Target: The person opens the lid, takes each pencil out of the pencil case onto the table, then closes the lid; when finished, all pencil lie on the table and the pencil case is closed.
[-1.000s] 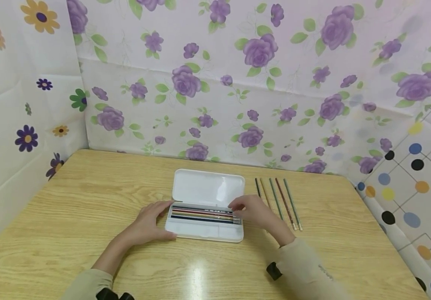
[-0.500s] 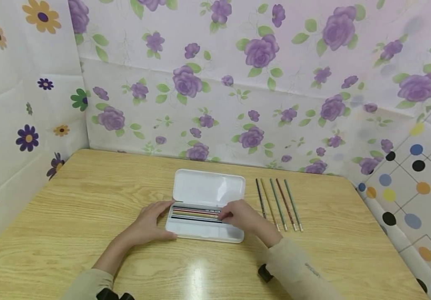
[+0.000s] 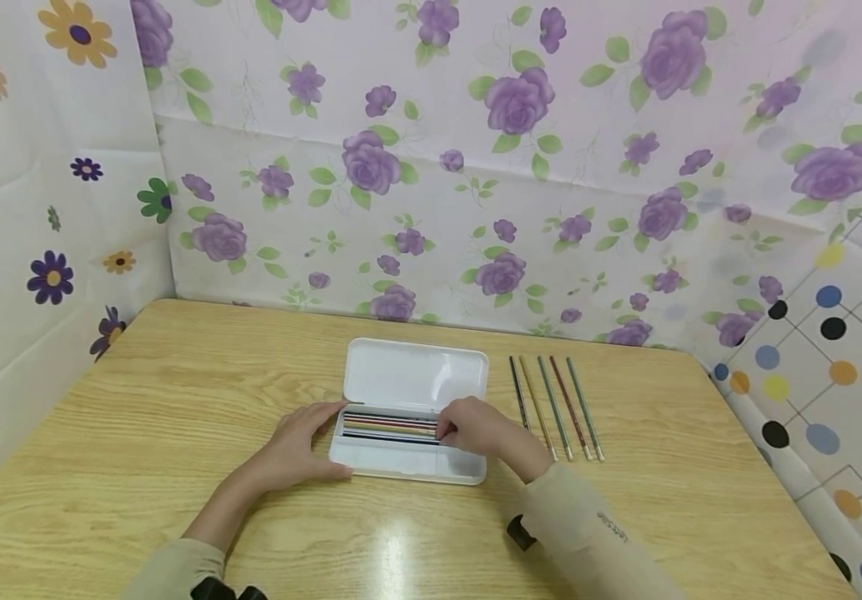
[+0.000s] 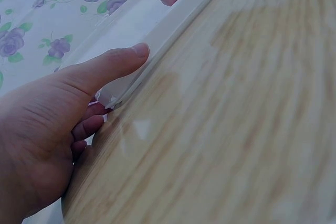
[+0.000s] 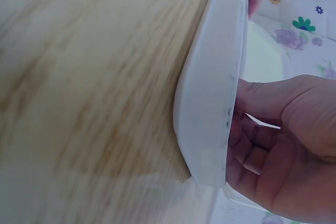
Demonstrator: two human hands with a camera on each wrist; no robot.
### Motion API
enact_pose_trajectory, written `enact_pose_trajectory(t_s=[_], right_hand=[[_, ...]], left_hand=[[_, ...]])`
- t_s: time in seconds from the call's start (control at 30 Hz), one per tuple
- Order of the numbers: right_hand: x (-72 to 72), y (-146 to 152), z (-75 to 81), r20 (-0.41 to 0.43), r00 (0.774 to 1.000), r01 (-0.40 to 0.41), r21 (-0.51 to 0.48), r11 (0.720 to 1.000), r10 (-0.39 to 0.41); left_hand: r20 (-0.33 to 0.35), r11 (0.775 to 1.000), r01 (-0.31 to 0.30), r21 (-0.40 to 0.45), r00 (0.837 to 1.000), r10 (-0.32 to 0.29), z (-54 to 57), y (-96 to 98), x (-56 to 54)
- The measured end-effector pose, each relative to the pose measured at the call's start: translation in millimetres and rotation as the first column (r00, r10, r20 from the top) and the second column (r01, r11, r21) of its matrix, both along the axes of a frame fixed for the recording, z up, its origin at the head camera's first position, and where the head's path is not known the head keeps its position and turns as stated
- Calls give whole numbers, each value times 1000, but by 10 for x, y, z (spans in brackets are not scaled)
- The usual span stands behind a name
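A white pencil case (image 3: 408, 469) lies with its lid (image 3: 401, 372) folded back. Inside it, several pencils (image 3: 389, 425) lie side by side, with dark, red, yellow and blue barrels. My left hand (image 3: 298, 450) holds the case's left end, the thumb (image 4: 118, 66) along the front wall and the other fingers round the end. The right hand (image 3: 476, 429) reaches into the right part of the case, thumb and curled fingers pinching at a pencil. Its fingertips and the pencils' right ends are hidden, in the right wrist view behind the case wall (image 5: 207, 98).
Several pencils (image 3: 566, 408), black, yellow, green and red, lie in a row on the wooden table (image 3: 251, 358) right of the case. A flowered cloth (image 3: 431, 208) hangs behind the table, with more patterned cloth at both sides.
My right hand has moved left from the case's right end, further in over the pencils, and its fingers have drawn together there. The left hand has stayed at the left end.
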State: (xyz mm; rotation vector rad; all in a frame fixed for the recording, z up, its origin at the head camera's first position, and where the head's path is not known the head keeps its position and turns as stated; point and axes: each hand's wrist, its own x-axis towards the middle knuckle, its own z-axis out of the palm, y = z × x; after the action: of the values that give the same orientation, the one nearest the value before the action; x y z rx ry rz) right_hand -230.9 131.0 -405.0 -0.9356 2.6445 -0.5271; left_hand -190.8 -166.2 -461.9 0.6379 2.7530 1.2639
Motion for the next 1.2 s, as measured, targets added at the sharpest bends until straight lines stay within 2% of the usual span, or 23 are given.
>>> enact_pose_trajectory(t_s=[0.2, 0.43, 0.63, 0.87, 1.1, 1.2], right_hand=[[2, -20, 5, -4, 1000, 8, 38, 999, -8], [-19, 47, 4, -10, 997, -73, -25, 997, 73], [-18, 46, -1, -23, 995, -100, -13, 995, 99], [3, 81, -36, -14, 999, -31, -27, 999, 31], [5, 127, 10, -25, 999, 20, -156, 988, -25], [1, 145, 19, -41, 995, 79, -203, 976, -89]], left_hand=[[-9, 1000, -1, -4, 1000, 1, 2, -10, 3], [-11, 1000, -2, -6, 1000, 2, -3, -14, 3], [-16, 1000, -9, 2, 1000, 9, 3, -17, 10], [-13, 1000, -8, -1, 1000, 8, -5, -4, 8], [-6, 1000, -5, -7, 1000, 5, -5, -6, 8], [-9, 1000, -3, -3, 1000, 3, -3, -5, 6]])
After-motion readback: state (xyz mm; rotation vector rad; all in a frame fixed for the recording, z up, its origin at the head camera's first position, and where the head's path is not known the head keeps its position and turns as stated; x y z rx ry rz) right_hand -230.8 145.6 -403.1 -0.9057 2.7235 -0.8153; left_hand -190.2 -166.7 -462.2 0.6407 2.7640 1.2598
